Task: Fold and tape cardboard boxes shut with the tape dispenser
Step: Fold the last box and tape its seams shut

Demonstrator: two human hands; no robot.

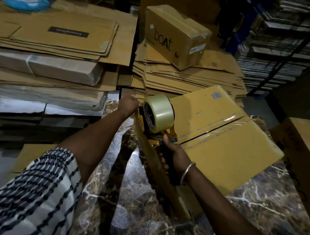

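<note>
Stacks of flattened cardboard sheets (55, 37) fill the left and centre of the scene, piled several layers deep, with a second heap of flat sheets (190, 77) behind the work area. A marbled tabletop (254, 207) runs across the foreground. On it, to the right of centre, sits the cardboard box (222, 140) being sealed, its two top flaps folded shut and meeting along a dark centre seam where a strip of clear tape glints. Farther back, a closed box printed "boAt" (176, 36) rests tilted on the heap of flat sheets, well apart from the working box. Part of another carton (303, 155) shows at the right edge.

A person's arms reach in from below, the left in a black-and-white patterned sleeve (31, 191). The right hand (173, 155), a metal bangle on its wrist, is wrapped around the dark handle of the tape dispenser (153, 128), which stands at the near-left edge of the box. The roll of clear tape (159, 112) on the dispenser faces the camera. The left hand (129, 104), fingers curled, reaches to the far corner of the box just beside the roll; what exactly it grips there is hidden behind the dispenser.
</note>
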